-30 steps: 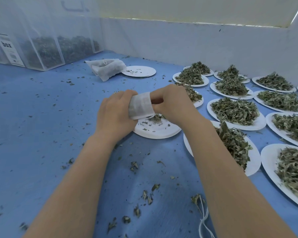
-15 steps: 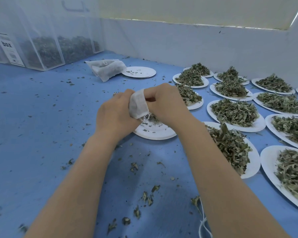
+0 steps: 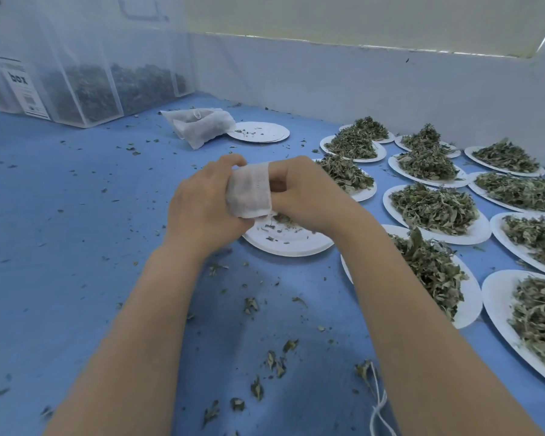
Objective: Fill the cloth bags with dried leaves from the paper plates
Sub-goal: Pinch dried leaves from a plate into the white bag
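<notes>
A small white cloth bag (image 3: pixel 250 190) hangs between my two hands, just above a nearly bare paper plate (image 3: pixel 288 239) that carries a few leaf crumbs. My left hand (image 3: pixel 203 204) grips the bag's left side with curled fingers. My right hand (image 3: pixel 306 191) pinches its right edge; what the fingers do behind the bag is hidden. Several paper plates heaped with dried leaves (image 3: pixel 434 210) lie to the right. Two more cloth bags (image 3: pixel 199 124) lie at the back beside another plate (image 3: pixel 260 132) with only crumbs.
A clear plastic box (image 3: pixel 85 89) holding dark leaves stands at the back left. A white wall (image 3: pixel 359 86) borders the far side of the blue table (image 3: pixel 60 231). Loose leaf bits and a white string (image 3: pixel 379 407) lie near the front.
The bag has spread wider and flatter between my hands, after being bunched narrower half a second ago. Both hands stay over the same plate.
</notes>
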Motion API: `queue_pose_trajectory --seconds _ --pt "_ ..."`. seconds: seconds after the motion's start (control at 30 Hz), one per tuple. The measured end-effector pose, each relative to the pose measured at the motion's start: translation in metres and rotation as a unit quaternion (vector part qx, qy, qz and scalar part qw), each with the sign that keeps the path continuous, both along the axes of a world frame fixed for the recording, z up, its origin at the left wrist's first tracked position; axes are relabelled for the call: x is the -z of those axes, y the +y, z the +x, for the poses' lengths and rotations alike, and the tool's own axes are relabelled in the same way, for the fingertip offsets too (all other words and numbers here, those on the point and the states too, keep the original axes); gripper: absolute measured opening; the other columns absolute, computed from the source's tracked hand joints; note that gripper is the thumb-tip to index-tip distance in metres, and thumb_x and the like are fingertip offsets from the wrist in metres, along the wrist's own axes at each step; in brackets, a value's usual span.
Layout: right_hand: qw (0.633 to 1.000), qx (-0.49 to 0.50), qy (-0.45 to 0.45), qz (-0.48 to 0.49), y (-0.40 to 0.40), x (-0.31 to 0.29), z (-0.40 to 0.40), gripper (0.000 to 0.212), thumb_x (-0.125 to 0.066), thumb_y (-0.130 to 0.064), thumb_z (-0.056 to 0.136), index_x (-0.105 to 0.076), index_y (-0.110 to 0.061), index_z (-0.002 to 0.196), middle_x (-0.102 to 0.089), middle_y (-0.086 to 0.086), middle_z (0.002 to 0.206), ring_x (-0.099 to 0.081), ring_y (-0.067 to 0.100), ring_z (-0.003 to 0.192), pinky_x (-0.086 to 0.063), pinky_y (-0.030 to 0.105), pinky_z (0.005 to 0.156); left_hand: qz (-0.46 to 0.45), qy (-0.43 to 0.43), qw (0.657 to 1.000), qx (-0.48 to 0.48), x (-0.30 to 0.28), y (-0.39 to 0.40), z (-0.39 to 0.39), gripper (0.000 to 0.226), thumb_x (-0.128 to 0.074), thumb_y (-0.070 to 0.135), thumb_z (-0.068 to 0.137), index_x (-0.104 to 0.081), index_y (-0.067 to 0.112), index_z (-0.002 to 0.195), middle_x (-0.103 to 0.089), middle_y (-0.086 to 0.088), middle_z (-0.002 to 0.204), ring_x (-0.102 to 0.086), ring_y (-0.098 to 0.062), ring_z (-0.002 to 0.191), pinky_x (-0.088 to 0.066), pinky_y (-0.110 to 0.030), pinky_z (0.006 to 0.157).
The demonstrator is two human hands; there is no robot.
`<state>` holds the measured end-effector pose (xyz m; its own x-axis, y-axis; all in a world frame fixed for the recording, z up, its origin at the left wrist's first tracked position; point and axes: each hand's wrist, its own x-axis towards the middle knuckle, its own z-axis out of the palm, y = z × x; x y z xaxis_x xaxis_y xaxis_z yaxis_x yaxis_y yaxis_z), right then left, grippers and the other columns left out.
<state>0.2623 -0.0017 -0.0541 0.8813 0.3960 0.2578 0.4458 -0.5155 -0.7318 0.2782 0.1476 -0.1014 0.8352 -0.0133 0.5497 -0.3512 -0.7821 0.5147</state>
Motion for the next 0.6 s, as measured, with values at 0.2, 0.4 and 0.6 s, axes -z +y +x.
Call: queue_pose_trajectory --seconds 0.2,0.4,0.6 --pt "0.988 0.099 -0.047 0.107 -0.008 0.002 0.005 0.026 -0.063 -0.006 0.082 -0.074 -0.029 0.081 -0.07 -0.019 0.072 -0.065 -0.001 0.072 -0.051 0.018 0.066 0.056 -0.013 0.998 -0.031 0.004 0.011 0.005 0.042 -0.066 0.014 0.072 -0.055 0.021 0.111 -0.062 -0.004 0.1 -0.053 -0.029 0.09 -0.038 -0.035 0.074" --pt "0.944 0.202 0.01 -0.261 -0.019 0.008 0.027 0.053 -0.037 0.008 0.089 -0.058 -0.023 0.128 -0.054 0.004 0.133 -0.059 0.013 0.086 -0.046 0.019 0.064 0.075 0.007 0.995 -0.065 0.005 0.014 0.008 0.038 -0.061 0.008 0.074 -0.054 0.019 0.11 -0.06 -0.005 0.1 -0.051 -0.03 0.091 -0.035 -0.034 0.074" --pt "0.901 0.152 0.055 -0.402 -0.015 0.021 0.038 0.067 -0.032 0.01 0.086 -0.04 -0.027 0.142 -0.042 0.009 0.144 -0.05 0.021 0.082 -0.034 0.023 0.05 0.063 0.006 0.994 -0.087 0.005 0.018 0.009 0.039 -0.059 0.005 0.073 -0.054 0.016 0.11 -0.059 -0.007 0.098 -0.051 -0.03 0.089 -0.032 -0.032 0.071"
